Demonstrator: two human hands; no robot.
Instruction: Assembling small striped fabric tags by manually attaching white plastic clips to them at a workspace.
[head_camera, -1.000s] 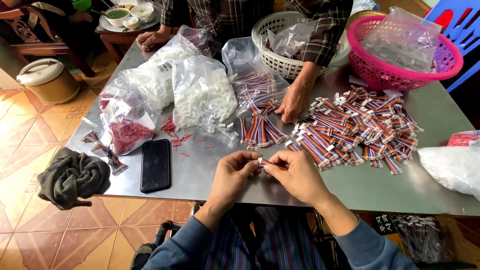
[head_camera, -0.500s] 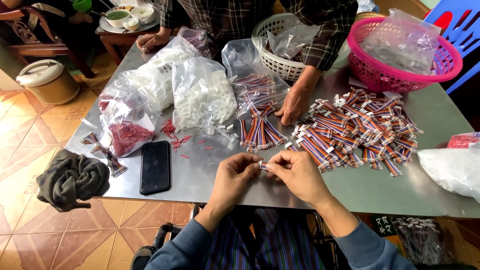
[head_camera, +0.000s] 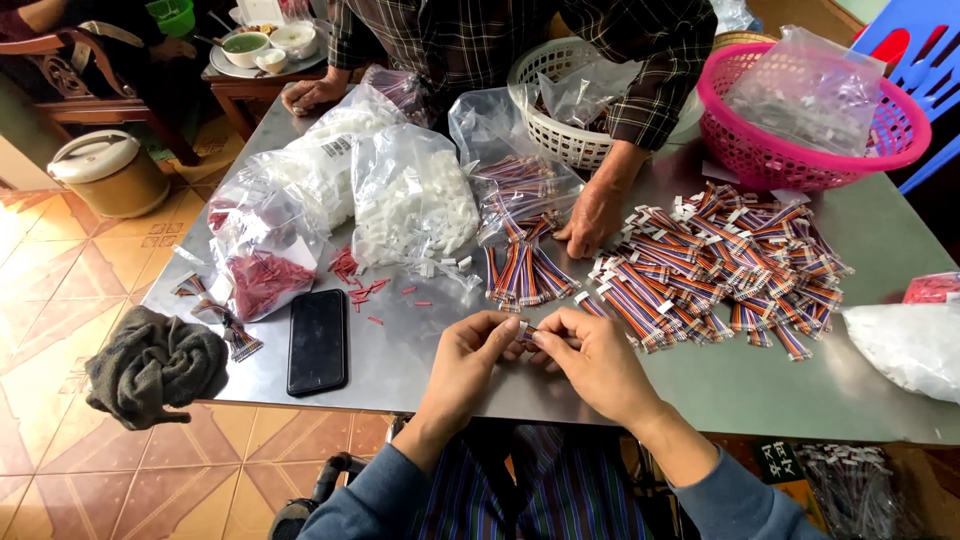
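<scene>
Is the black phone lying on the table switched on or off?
Off or asleep, as far as it shows: the black phone lies flat on the metal table with its screen up, and that screen is dark all over.

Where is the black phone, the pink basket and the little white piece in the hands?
black phone (head_camera: 317, 340), head view, middle of its screen.
pink basket (head_camera: 742, 150), head view, its front wall.
little white piece (head_camera: 524, 329), head view, the bit between the fingertips.

A home used as a small workshop: tiled floor, wooden chair, food bowls, and a metal tabletop heaped with wire bundles.
</scene>
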